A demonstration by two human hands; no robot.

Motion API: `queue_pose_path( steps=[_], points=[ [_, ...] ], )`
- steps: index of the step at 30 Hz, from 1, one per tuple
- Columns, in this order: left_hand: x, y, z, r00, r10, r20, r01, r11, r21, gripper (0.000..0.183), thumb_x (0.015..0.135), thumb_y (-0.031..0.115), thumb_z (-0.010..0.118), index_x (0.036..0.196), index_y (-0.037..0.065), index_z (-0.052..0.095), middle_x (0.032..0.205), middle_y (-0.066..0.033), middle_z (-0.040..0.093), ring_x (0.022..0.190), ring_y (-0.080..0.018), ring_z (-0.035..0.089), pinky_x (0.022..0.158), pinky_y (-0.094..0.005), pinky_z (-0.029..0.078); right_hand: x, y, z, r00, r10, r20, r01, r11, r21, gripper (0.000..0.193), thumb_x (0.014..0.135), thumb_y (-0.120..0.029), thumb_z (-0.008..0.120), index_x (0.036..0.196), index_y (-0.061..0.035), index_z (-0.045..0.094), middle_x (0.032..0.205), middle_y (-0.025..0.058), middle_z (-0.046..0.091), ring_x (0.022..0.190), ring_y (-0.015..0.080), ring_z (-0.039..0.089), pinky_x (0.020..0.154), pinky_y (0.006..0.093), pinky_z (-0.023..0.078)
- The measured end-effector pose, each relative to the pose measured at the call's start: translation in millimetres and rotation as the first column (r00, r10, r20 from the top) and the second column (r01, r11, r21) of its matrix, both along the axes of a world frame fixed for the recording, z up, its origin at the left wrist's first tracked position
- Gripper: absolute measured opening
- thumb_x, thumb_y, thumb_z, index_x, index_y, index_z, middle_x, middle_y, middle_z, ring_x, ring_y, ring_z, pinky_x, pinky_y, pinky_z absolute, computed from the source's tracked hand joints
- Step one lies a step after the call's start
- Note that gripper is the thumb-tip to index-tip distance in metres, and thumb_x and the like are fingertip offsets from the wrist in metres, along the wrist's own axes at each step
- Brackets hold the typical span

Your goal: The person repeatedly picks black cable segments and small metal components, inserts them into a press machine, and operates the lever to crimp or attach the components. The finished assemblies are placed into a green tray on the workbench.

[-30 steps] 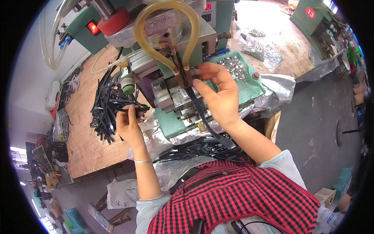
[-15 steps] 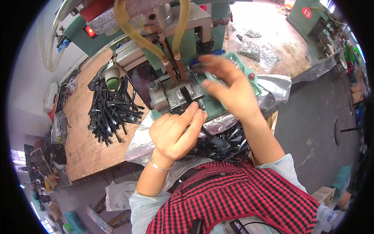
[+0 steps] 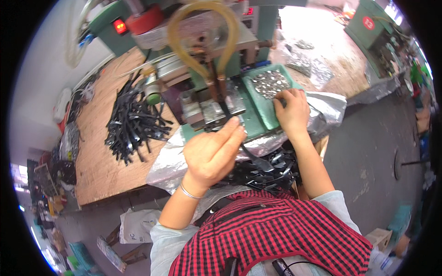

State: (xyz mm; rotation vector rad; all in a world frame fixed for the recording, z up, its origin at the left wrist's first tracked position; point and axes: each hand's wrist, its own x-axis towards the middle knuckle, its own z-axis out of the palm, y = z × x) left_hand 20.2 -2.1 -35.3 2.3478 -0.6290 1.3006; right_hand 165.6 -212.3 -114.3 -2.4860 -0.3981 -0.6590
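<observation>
My left hand [image 3: 209, 154] pinches a black strap [image 3: 225, 109] between thumb and fingers. The strap's far end lies on the metal block [image 3: 212, 112] of a green press, under two copper-coloured prongs [image 3: 216, 89]. Its other end trails below my fingers to the right. At the right, my right hand [image 3: 294, 112] is at the side of a green tray [image 3: 268, 120], beside a pile of small shiny metal pieces [image 3: 270, 83]. Its fingers are curled and drawn together; whatever is between the tips is too small to make out.
A yellowish hose [image 3: 235, 34] loops over the prongs. Bundled black straps [image 3: 133, 124] lie on the wooden table [image 3: 99, 165] at left. More straps [image 3: 271, 172] rest below my hands. Silver sheeting [image 3: 324, 108] covers the front edge; plastic bags [image 3: 317, 69] lie at back right.
My right hand has moved from beside the metal block, right and down to the tray. My left hand still holds the strap at the block. The view has shifted slightly.
</observation>
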Motion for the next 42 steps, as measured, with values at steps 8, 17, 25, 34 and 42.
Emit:
queue_pose_path(
  steps=[8, 17, 25, 34, 42],
  points=[
    [-99.5, 40.2, -8.4, 0.93, 0.36, -0.078, -0.354, 0.932, 0.079, 0.03, 0.081, 0.001, 0.082, 0.11, 0.007, 0.078, 0.107, -0.0101, 0.08, 0.069, -0.0168, 0.066, 0.059, -0.0271, 0.049, -20.3, -9.5, 7.2, 0.973, 0.14, -0.181, -0.088, 0.959, 0.271, 0.012, 0.086, -0.009, 0.075, 0.095, -0.0034, 0.071, 0.089, 0.0132, 0.073, 0.085, 0.0304, 0.071, 0.079, 0.0402, 0.055],
    [-29.9, 190.8, -21.3, 0.652, 0.677, -0.341, -0.6, 0.736, 0.315, 0.02, 0.08, 0.002, 0.077, 0.099, 0.01, 0.079, 0.103, -0.0067, 0.073, 0.097, -0.0319, 0.063, 0.088, -0.0415, 0.051, -20.1, 14.6, 23.4, 0.967, 0.252, -0.033, -0.21, 0.865, 0.456, 0.01, 0.092, -0.004, 0.073, 0.101, -0.0034, 0.076, 0.093, 0.011, 0.073, 0.084, 0.0253, 0.071, 0.078, 0.035, 0.055],
    [-22.3, 211.5, -99.9, 0.557, 0.765, -0.324, -0.648, 0.644, 0.407, 0.025, 0.085, 0.009, 0.07, 0.108, 0.011, 0.079, 0.111, -0.0047, 0.076, 0.098, -0.0271, 0.067, 0.084, -0.0399, 0.052, -40.8, -52.1, 5.1, 0.994, 0.054, 0.092, -0.076, 0.963, 0.259, 0.013, 0.091, 0.0, 0.071, 0.102, -0.0024, 0.075, 0.098, 0.0127, 0.073, 0.094, 0.0311, 0.07, 0.086, 0.0404, 0.053],
    [-11.0, 179.5, -74.6, 0.725, 0.667, -0.172, -0.602, 0.735, 0.313, 0.026, 0.096, 0.008, 0.068, 0.12, -0.001, 0.072, 0.098, -0.0138, 0.072, 0.086, -0.0333, 0.065, 0.077, -0.0425, 0.053, -51.6, 0.9, 54.7, 0.943, 0.3, 0.14, -0.331, 0.839, 0.431, 0.015, 0.087, 0.002, 0.071, 0.101, -0.0024, 0.076, 0.099, 0.0119, 0.075, 0.095, 0.0294, 0.07, 0.086, 0.0388, 0.053],
    [-27.0, 130.4, -56.1, 0.86, 0.288, -0.42, -0.482, 0.727, -0.489, 0.014, 0.106, 0.005, 0.063, 0.097, -0.004, 0.07, 0.089, -0.0106, 0.076, 0.065, -0.0085, 0.066, 0.058, -0.0251, 0.052, -43.1, 90.6, 66.4, 0.822, 0.555, 0.126, -0.435, 0.471, 0.768, 0.027, 0.089, 0.002, 0.074, 0.116, -0.0015, 0.071, 0.11, 0.0082, 0.073, 0.099, 0.0198, 0.069, 0.091, 0.0328, 0.054]
  ],
)
